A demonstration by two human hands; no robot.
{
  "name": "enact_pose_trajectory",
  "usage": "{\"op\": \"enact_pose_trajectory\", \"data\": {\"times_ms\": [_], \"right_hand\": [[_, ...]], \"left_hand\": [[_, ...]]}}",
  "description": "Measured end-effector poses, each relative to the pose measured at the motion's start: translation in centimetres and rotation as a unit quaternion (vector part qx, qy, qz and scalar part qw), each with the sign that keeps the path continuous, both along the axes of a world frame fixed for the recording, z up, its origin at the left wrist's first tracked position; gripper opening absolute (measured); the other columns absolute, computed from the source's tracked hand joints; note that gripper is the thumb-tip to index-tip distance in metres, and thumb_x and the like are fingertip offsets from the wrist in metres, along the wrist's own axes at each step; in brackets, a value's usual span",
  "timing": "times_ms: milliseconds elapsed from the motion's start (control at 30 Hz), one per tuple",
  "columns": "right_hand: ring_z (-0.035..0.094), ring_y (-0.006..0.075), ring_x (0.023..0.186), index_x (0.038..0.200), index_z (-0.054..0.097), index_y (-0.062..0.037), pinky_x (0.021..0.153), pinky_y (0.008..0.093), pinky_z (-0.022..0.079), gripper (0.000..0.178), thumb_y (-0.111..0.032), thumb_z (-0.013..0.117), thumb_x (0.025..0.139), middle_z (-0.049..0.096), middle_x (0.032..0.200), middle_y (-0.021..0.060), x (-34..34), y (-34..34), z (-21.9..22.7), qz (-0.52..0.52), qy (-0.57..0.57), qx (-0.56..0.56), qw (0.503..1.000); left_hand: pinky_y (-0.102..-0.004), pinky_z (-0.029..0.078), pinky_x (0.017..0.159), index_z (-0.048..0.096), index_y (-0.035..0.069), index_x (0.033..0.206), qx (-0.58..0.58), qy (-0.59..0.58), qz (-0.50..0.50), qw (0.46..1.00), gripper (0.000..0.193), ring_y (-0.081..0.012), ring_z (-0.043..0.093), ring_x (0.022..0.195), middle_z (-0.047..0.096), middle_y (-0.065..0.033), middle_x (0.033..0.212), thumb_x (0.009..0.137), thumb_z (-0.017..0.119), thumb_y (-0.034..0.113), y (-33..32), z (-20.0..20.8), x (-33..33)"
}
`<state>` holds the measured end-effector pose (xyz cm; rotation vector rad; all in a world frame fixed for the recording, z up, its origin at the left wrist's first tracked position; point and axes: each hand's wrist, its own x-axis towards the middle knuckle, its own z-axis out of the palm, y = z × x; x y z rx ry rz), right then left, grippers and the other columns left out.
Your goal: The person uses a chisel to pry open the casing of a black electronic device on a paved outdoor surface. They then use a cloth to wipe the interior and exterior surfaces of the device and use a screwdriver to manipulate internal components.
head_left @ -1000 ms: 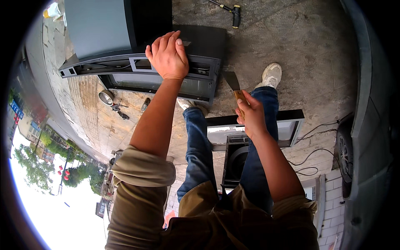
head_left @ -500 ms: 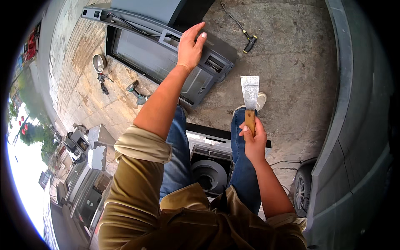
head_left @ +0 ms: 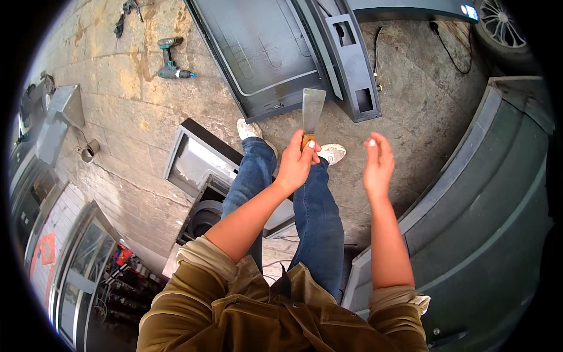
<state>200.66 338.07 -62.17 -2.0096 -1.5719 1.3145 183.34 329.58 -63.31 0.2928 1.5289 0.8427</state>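
My left hand (head_left: pixel 295 164) is closed round the wooden handle of a scraper (head_left: pixel 313 110), whose flat metal blade points away from me. My right hand (head_left: pixel 379 167) is off to the right in the air, holding nothing, its fingers apart. Beyond the blade stands a large grey appliance housing (head_left: pixel 267 50) with a shallow, wet-looking panel. A grey section with rectangular cut-outs (head_left: pixel 356 64) runs along its right side. The blade tip overlaps the housing's near edge in view; whether they touch I cannot tell.
By my left leg lies an appliance body (head_left: pixel 199 155) with a round fan housing (head_left: pixel 206 218). A cordless drill (head_left: pixel 169 60) and a metal cup (head_left: pixel 88 152) are on the paving at left. A dark green metal panel (head_left: pixel 469 199) borders the right; a car wheel (head_left: pixel 504 26) is far right.
The scraper has passed from my right hand to my left. My left hand has come off the grey housing, my right hand has opened, and my view has turned to the right.
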Motion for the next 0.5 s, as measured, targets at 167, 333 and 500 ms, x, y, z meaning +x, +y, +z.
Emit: {"op": "enact_pose_trajectory", "data": {"times_ms": [167, 333, 500], "right_hand": [[0.057, 0.0334, 0.109, 0.121, 0.054, 0.0049, 0.093, 0.0391, 0.043, 0.041, -0.026, 0.049, 0.095, 0.059, 0.117, 0.0201, -4.5, 11.1, -6.2, 0.137, -0.126, 0.140, 0.973], [0.055, 0.0368, 0.113, 0.126, 0.048, 0.0088, 0.097, 0.0405, 0.041, 0.061, -0.042, 0.050, 0.092, 0.058, 0.118, 0.0265, -11.1, 16.8, -11.2, 0.239, -0.166, 0.174, 0.941], [0.048, 0.0413, 0.120, 0.132, 0.037, 0.0124, 0.101, 0.0437, 0.038, 0.085, -0.060, 0.048, 0.088, 0.050, 0.127, 0.0303, -15.2, 17.7, -13.3, 0.257, -0.276, 0.223, 0.899]], "left_hand": [[-0.0272, 0.048, 0.061, 0.022, 0.008, 0.147, 0.030, 0.021, -0.002, 0.999, 0.054, -0.0111, 0.054, 0.062, 0.059, -0.0043, 0.084, 0.099, 0.044, 0.015, -0.5, -4.6, 3.3], [-0.0306, 0.048, 0.063, 0.020, 0.013, 0.149, 0.054, 0.028, 0.037, 0.997, 0.058, -0.0161, 0.055, 0.061, 0.059, -0.0081, 0.084, 0.097, 0.046, 0.015, -2.3, -7.5, 5.7], [-0.0358, 0.048, 0.073, 0.023, 0.013, 0.148, 0.062, 0.067, 0.057, 0.994, 0.060, -0.0315, 0.062, 0.078, 0.062, -0.0159, 0.095, 0.094, 0.049, 0.012, -3.6, -9.0, 7.3]]}}
